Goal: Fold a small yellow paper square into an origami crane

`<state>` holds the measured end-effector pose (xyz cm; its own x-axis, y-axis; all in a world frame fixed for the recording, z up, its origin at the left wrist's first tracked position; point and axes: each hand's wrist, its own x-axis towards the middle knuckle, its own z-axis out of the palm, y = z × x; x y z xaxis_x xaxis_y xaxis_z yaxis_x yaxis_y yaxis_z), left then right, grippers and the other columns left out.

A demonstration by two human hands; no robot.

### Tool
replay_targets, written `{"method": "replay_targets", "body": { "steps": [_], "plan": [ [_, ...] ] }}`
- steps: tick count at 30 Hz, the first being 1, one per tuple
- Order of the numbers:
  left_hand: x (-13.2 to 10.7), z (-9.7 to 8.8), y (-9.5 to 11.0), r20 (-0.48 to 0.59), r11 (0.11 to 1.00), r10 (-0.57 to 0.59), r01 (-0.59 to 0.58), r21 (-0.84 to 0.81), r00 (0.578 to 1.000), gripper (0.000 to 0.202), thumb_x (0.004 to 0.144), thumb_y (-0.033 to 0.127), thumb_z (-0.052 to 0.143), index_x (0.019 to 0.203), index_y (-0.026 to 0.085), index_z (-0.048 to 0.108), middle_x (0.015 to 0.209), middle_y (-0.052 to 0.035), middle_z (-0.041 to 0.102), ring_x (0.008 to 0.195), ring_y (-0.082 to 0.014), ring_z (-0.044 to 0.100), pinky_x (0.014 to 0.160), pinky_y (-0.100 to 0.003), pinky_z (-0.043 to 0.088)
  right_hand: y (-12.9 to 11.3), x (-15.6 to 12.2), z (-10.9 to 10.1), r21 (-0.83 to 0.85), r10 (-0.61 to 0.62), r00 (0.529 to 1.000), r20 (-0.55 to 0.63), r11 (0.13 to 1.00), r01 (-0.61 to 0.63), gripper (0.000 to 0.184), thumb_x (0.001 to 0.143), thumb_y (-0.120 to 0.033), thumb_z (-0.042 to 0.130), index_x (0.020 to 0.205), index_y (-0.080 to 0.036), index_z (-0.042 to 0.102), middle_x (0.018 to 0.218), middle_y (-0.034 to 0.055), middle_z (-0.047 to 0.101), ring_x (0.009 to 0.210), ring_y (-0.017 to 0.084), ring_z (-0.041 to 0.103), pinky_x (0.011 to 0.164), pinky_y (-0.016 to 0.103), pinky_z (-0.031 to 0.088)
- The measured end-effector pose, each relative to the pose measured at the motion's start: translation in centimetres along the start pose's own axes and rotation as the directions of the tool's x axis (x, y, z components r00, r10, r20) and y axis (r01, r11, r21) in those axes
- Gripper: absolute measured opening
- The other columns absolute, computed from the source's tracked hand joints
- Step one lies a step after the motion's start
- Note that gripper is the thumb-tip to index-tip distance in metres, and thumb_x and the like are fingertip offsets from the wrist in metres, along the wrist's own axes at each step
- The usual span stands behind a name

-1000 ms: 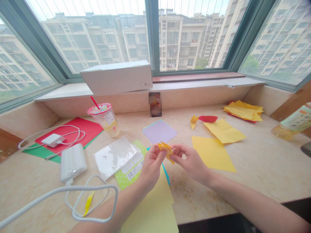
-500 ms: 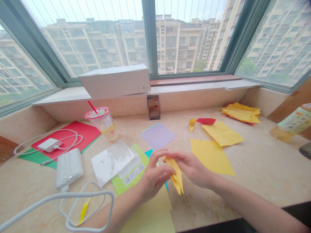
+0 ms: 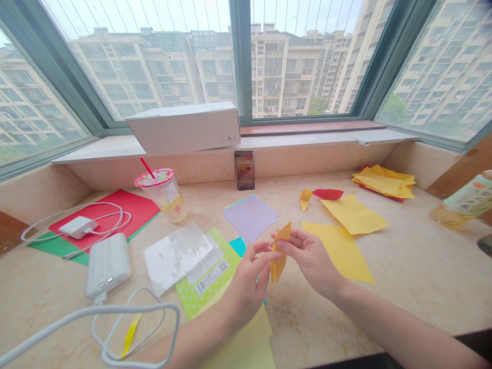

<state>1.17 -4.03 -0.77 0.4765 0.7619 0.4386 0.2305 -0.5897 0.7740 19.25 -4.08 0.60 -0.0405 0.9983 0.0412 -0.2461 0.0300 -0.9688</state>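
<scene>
A narrow folded yellow paper [image 3: 281, 251] stands upright between my two hands, above the front of the counter. My left hand [image 3: 251, 277] pinches its left side, with the thumb and fingertips against the folds. On the other side, my right hand [image 3: 311, 256] grips its upper part between thumb and curled fingers. The paper's lower end splits into narrow points. Behind my right wrist lies a flat yellow sheet [image 3: 336, 253]. Beneath my left forearm are a pale yellow sheet [image 3: 246, 338] and a green dotted packet [image 3: 192, 297].
Purple paper [image 3: 250, 218] lies mid-counter. Small folded yellow [image 3: 305, 199] and red [image 3: 327, 194] pieces sit behind a creased yellow sheet [image 3: 355, 214]. At left are a power bank [image 3: 108, 266], looped cable [image 3: 140, 310] and drink cup [image 3: 163, 197]. A bottle [image 3: 467, 202] stands far right.
The folded yellow paper has been raised and turned more upright, its tip now showing above my fingers. My right hand has shifted from over its top to gripping its right side.
</scene>
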Motion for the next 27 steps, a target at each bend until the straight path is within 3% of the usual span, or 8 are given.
{"method": "replay_targets", "body": {
  "steps": [4,8,11,13,16,18,24,27],
  "plan": [
    [0.1,0.0,1.1,0.094,0.96,-0.222,0.235,-0.154,0.97,0.021,0.097,0.024,0.049,0.107,0.021,0.068,0.095,-0.008,0.07,0.085,-0.0207,0.067,0.076,-0.033,0.054,0.3,0.2,0.2,-0.076,-0.043,0.998,-0.05,0.996,0.04,0.027,0.078,-0.04,0.078,0.097,-0.021,0.074,0.102,0.0075,0.078,0.098,0.026,0.073,0.093,0.044,0.057],
    [0.4,0.3,1.1,0.089,0.807,-0.412,0.408,-0.427,0.907,0.019,0.091,0.036,0.063,0.087,0.02,0.055,0.076,-0.0032,0.069,0.071,-0.0189,0.069,0.066,-0.029,0.052,0.8,-0.1,0.5,-0.136,-0.045,0.999,0.011,0.99,0.046,0.028,0.08,-0.04,0.077,0.101,-0.022,0.075,0.104,0.007,0.078,0.099,0.027,0.074,0.092,0.044,0.059],
    [0.6,0.4,0.9,0.105,0.677,-0.495,0.458,-0.576,0.863,0.029,0.088,0.042,0.066,0.096,0.022,0.047,0.068,-0.0002,0.069,0.061,-0.0184,0.068,0.06,-0.028,0.051,1.5,-0.4,0.4,-0.237,-0.105,0.994,0.016,0.966,0.106,0.021,0.085,-0.038,0.071,0.101,-0.026,0.078,0.104,0.0049,0.079,0.099,0.027,0.074,0.09,0.046,0.06],
    [0.7,0.3,0.9,0.135,0.634,-0.526,0.493,-0.596,0.84,0.034,0.087,0.044,0.068,0.104,0.019,0.051,0.067,-0.002,0.071,0.061,-0.0187,0.068,0.06,-0.028,0.051,2.0,-0.3,0.0,-0.309,-0.21,0.975,0.067,0.925,0.22,0.016,0.09,-0.034,0.066,0.1,-0.03,0.078,0.107,0.0029,0.078,0.103,0.027,0.073,0.096,0.05,0.057],
    [0.9,-0.1,1.1,0.144,0.613,-0.564,0.53,-0.586,0.813,0.035,0.085,0.044,0.069,0.101,0.014,0.062,0.075,-0.0084,0.074,0.067,-0.0186,0.069,0.063,-0.028,0.052,2.4,-0.1,-0.6,-0.406,-0.359,0.899,0.25,0.804,0.434,0.023,0.095,-0.024,0.058,0.101,-0.034,0.078,0.114,0.0016,0.076,0.111,0.025,0.07,0.109,0.056,0.045],
    [1.0,-0.3,1.1,0.139,0.592,-0.582,0.535,-0.603,0.801,0.035,0.084,0.044,0.071,0.097,0.012,0.067,0.084,-0.0116,0.076,0.073,-0.0198,0.07,0.068,-0.029,0.053,2.4,0.1,-1.0,-0.458,-0.391,0.844,0.368,0.714,0.531,0.03,0.095,-0.016,0.055,0.109,-0.033,0.075,0.121,0.003,0.072,0.114,0.025,0.068,0.112,0.058,0.041],
    [1.0,-0.4,1.2,0.141,0.5,-0.558,0.466,-0.73,0.818,0.037,0.089,0.045,0.064,0.103,0.011,0.07,0.098,-0.0137,0.076,0.086,-0.0222,0.072,0.078,-0.032,0.054,1.6,0.3,-1.8,-0.56,-0.35,0.682,0.642,0.394,0.729,0.066,0.089,0.001,0.042,0.146,-0.031,0.045,0.149,0.0056,0.05,0.14,0.025,0.045,0.118,0.06,0.028],
    [1.0,-0.4,0.9,0.132,0.507,-0.55,0.455,-0.732,0.825,0.038,0.087,0.045,0.068,0.107,0.012,0.069,0.097,-0.0127,0.077,0.088,-0.022,0.072,0.077,-0.03,0.053,1.2,0.2,-1.9,-0.578,-0.293,0.651,0.7,0.304,0.758,0.075,0.086,0.003,0.04,0.154,-0.028,0.03,0.155,0.0069,0.04,0.147,0.026,0.031,0.12,0.064,0.015]
  ]
}}
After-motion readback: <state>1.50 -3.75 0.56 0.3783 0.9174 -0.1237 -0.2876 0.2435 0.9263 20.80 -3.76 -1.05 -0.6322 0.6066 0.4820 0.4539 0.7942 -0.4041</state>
